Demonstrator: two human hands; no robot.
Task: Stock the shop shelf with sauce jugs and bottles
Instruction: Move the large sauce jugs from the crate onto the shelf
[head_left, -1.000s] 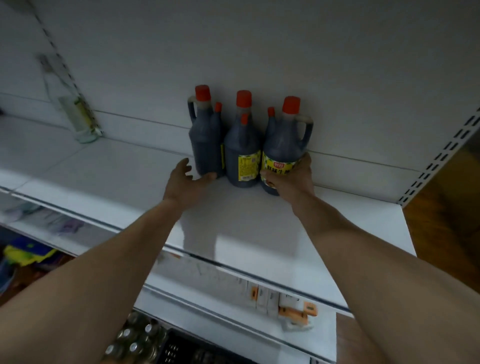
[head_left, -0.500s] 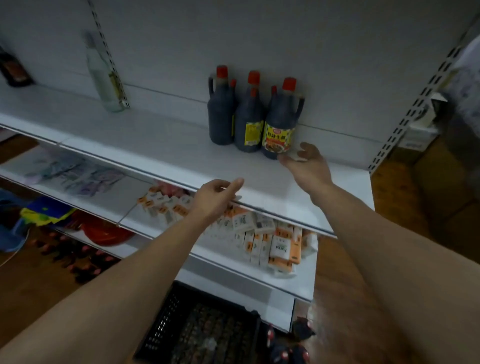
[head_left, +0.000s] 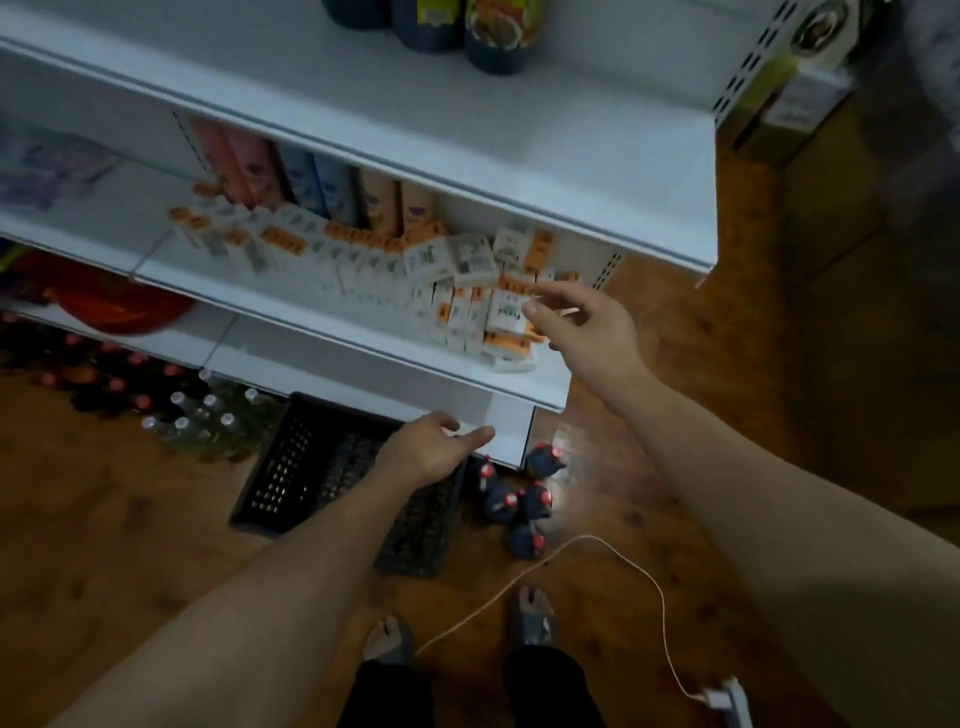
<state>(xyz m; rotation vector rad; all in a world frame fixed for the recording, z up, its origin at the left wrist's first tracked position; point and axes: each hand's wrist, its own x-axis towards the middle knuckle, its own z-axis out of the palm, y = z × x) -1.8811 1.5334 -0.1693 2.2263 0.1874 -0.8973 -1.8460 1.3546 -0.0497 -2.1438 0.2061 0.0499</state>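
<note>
Looking down past the shelving, I have both hands released and carrying nothing. The left hand (head_left: 431, 449) hangs with loose fingers by the far right corner of the black crate (head_left: 291, 467) on the floor. The right hand (head_left: 589, 327) spreads in front of the small orange-and-white boxes (head_left: 447, 280) on the middle shelf (head_left: 530, 387). Dark sauce jugs (head_left: 491, 47) stand far back on the top shelf (head_left: 519, 130), cut off by the frame. More red-capped jugs (head_left: 519, 501) cluster on the wooden floor (head_left: 130, 545) just right of the crate, near a white cable (head_left: 613, 545).
</note>
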